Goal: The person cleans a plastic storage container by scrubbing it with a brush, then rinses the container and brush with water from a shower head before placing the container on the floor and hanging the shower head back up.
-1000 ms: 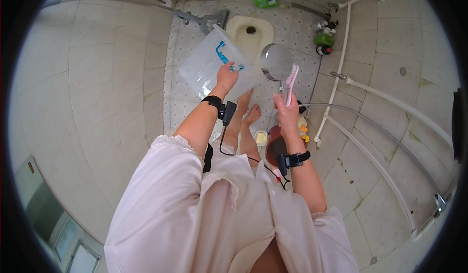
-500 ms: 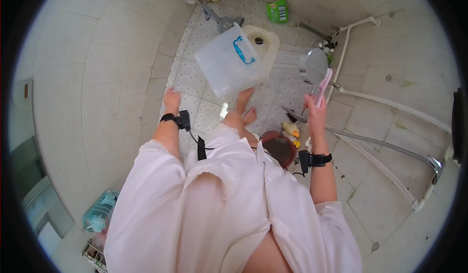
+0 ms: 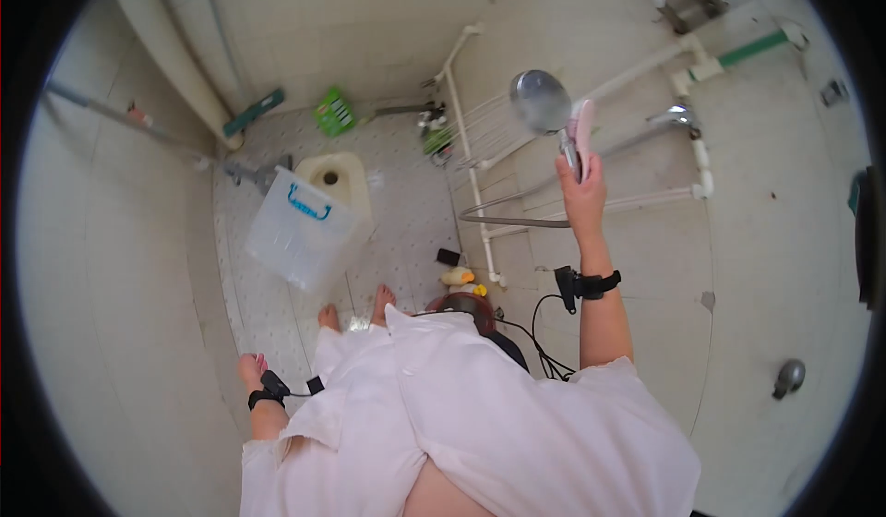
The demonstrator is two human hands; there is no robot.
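Note:
My right hand (image 3: 581, 194) is raised and closed around the handle of a round chrome shower head (image 3: 541, 102), together with a pink brush (image 3: 580, 129). Thin jets of water spray leftward from the shower head. At the lower left, my left hand (image 3: 251, 369) hangs low with its fingers loosely bent, and nothing shows in it. A clear plastic box (image 3: 300, 235) with a blue handle is tilted on the wet tiled floor, partly over the squat toilet (image 3: 355, 171). My bare feet are just in front of it.
A green packet (image 3: 334, 113) lies by the back wall. Yellow duck-like bottles (image 3: 459, 277) and a red basin (image 3: 475, 309) are near my feet on the right. White pipes (image 3: 480, 212) and the metal shower hose (image 3: 517, 222) run along the right wall.
My right hand has risen and now grips the shower head along with the pink brush. The view has swung right and up, so the box appears farther left. The left hand sits lower in view.

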